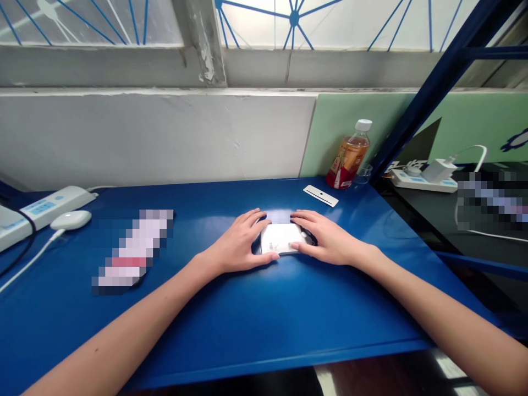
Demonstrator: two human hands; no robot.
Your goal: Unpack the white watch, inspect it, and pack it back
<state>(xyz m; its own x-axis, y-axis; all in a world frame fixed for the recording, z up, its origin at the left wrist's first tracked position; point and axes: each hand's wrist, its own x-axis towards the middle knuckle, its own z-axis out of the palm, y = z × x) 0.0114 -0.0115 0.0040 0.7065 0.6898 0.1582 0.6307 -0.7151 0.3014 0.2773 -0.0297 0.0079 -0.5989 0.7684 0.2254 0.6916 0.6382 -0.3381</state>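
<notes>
A small flat white box (275,237) with faint print lies on the blue desk (289,319) in the middle of the head view, between my two hands. My left hand (245,239) is curved round its left side, thumb along the near edge and fingers toward the far edge. From the other side, my right hand (324,236) closes on its right end, with the thumb on the near right corner. Something dark shows beside the right end, partly hidden by my right fingers. Beyond my right hand lies a narrow white card (320,196) with a dark line and dot.
An orange-labelled drink bottle (348,157) stands at the back right by a clear cup (363,174). On the left are a blurred-out phone-like object (134,250), a white rounded device (71,220) on a cable and a power strip (45,212). A blue metal post (424,99) slants at the right.
</notes>
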